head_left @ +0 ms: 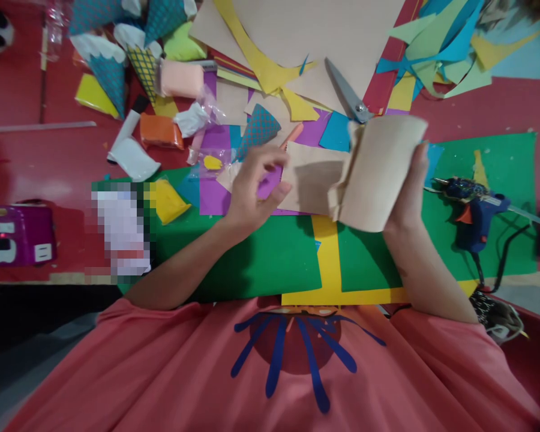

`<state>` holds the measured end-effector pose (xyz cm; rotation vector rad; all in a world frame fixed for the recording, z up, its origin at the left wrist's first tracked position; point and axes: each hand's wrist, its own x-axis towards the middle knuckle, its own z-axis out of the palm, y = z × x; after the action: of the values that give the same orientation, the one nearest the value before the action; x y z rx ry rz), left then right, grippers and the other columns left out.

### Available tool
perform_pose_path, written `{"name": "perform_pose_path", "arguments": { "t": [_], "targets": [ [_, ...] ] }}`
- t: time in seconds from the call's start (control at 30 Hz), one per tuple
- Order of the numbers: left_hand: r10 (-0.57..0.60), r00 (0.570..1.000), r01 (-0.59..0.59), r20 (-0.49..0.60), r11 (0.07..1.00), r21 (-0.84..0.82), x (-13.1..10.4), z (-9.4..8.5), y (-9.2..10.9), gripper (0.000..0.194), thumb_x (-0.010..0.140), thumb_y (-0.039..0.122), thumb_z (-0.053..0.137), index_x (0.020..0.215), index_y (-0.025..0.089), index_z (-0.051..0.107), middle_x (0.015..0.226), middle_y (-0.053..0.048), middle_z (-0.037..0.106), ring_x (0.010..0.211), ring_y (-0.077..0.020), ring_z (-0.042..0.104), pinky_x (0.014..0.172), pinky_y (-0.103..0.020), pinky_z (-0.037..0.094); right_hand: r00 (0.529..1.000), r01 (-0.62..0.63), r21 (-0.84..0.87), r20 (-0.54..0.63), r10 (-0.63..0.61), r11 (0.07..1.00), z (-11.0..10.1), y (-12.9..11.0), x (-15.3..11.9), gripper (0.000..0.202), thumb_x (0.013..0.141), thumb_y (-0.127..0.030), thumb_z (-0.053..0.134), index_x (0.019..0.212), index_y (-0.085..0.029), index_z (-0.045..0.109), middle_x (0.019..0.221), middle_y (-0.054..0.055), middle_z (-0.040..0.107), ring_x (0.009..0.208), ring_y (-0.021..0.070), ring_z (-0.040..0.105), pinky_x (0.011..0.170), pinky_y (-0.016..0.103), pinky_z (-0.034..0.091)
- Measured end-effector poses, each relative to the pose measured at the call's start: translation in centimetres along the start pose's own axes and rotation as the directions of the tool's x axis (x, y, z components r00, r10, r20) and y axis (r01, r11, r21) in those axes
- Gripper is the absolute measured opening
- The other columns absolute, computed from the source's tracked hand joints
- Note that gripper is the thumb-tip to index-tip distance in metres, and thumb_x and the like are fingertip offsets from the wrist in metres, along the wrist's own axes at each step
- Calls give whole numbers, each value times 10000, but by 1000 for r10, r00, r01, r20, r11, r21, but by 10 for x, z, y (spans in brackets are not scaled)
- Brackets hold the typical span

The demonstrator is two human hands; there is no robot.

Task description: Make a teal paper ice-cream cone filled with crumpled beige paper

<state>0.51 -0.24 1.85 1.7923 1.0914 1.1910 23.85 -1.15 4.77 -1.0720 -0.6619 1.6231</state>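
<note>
My right hand (407, 198) grips a curved beige sheet (382, 171), bent into a tube-like shape, above the table. Along its left edge runs a strip of small folded tabs. To the left, my left hand (256, 189) hovers with fingers bent and thumb apart, and nothing shows between them. Beneath the hands lie a flat beige piece (312, 180) and purple sheets (213, 195). Just beyond my left hand rest a teal checkered cone (258, 126) and an orange stick-like thing (292, 135), partly hidden by the fingers. Grey-bladed scissors (348, 93) lie behind the curved sheet.
A blue glue gun (474, 216) with its cord lies right on the green sheet (274, 258). Several cones (105, 69) and clay packs, one orange (161, 131), crowd the upper left. Coloured scraps (432, 54) pile upper right. A purple box (20, 234) stands left.
</note>
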Motion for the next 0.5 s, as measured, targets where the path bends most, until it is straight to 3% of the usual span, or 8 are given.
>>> {"name": "perform_pose_path", "arguments": {
  "t": [0.1,0.2,0.33,0.5],
  "targets": [
    [-119,969,161,217,969,-189,-6,6,0,511,847,715,568,997,227,602,805,-12,663,675,-137,646,588,-249,512,985,-169,-3,36,169,986,14,20,-7,623,654,-730,695,1086,-283,658,1105,27,751,1135,303,674,948,471,604],
    [-304,914,362,268,910,-204,-7,11,-1,594,744,760,651,883,183,625,705,12,621,605,-115,594,516,-215,454,968,-243,-1,62,243,970,20,27,-8,565,692,-710,692,1056,-279,655,1007,17,764,1131,288,685,929,443,613],
    [-453,883,468,124,830,-304,-3,12,0,521,708,685,727,759,172,651,612,30,610,537,-96,555,489,-207,443,936,-347,37,79,343,937,15,22,-3,469,759,-700,635,962,-278,673,882,-10,765,1054,258,718,847,397,643],
    [-564,818,450,-110,748,-488,5,9,-1,290,669,483,702,689,204,627,592,34,599,541,-115,584,546,-244,503,968,-236,37,-78,238,971,3,15,4,574,634,-787,680,944,-305,725,994,-26,781,1167,264,676,853,366,650]
  ]
}}
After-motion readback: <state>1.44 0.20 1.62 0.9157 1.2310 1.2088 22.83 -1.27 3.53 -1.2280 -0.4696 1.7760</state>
